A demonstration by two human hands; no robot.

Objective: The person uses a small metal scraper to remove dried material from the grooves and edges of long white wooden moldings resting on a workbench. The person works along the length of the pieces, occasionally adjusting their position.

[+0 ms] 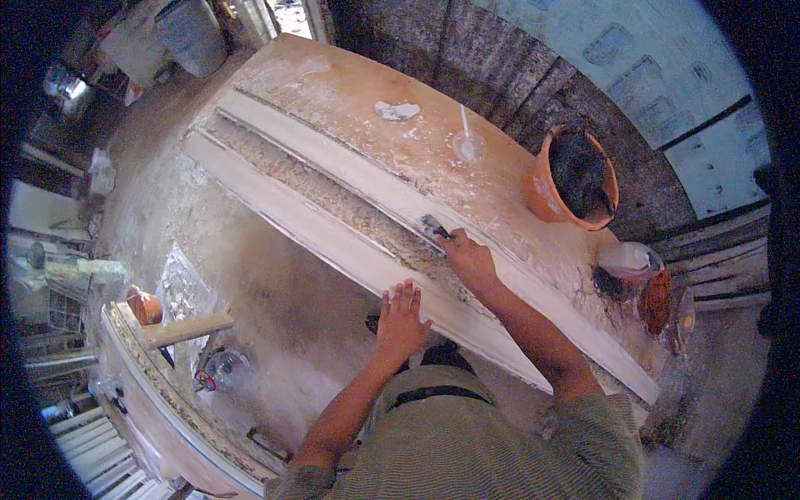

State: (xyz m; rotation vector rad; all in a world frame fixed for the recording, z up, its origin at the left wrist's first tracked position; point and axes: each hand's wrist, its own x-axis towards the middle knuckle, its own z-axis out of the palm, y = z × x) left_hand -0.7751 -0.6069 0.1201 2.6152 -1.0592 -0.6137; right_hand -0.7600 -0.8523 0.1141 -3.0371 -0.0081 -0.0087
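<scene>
A long white plaster moulding lies diagonally on a dusty wooden bench. It has two white rails with a rough, grainy channel between them. My right hand is shut on a small putty knife, whose blade rests at the far rail of the moulding. My left hand lies flat, fingers spread, on the near rail and holds nothing.
An orange bucket with dark contents stands at the bench's right. A clear cup with a stick and a white plaster lump lie beyond the moulding. A white bowl is near the right end. Another moulding and a plastic bottle lie lower left.
</scene>
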